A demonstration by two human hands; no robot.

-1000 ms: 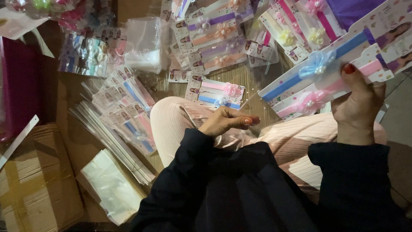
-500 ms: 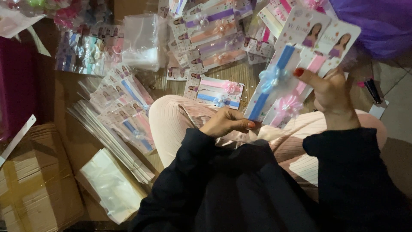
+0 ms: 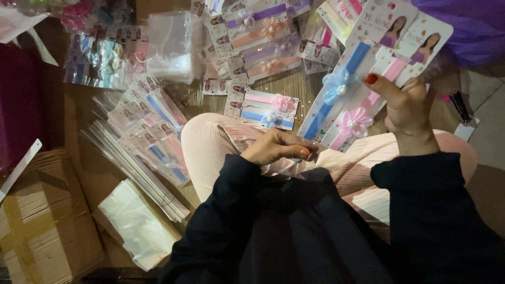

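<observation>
Her right hand (image 3: 407,108) grips two cards (image 3: 368,68) of headbands, thumb across their front, holding them up and tilted above the right knee. One card carries a blue band with a pale blue bow (image 3: 336,87); the other, beside it, a pink band with a pink flower (image 3: 353,121). Left hand (image 3: 276,147) rests on the pink-trousered lap (image 3: 221,142), fingers curled and pinched together; whether anything sits between them I cannot tell. It lies well apart from the held cards, lower and to their left.

Just beyond the left hand, on the floor, lies another card (image 3: 268,108) with a pink and a blue band. More carded bands (image 3: 258,37) spread behind it. To the left sits a fanned stack of bagged cards (image 3: 152,137), a pile of clear bags (image 3: 137,223), and a cardboard box (image 3: 47,226).
</observation>
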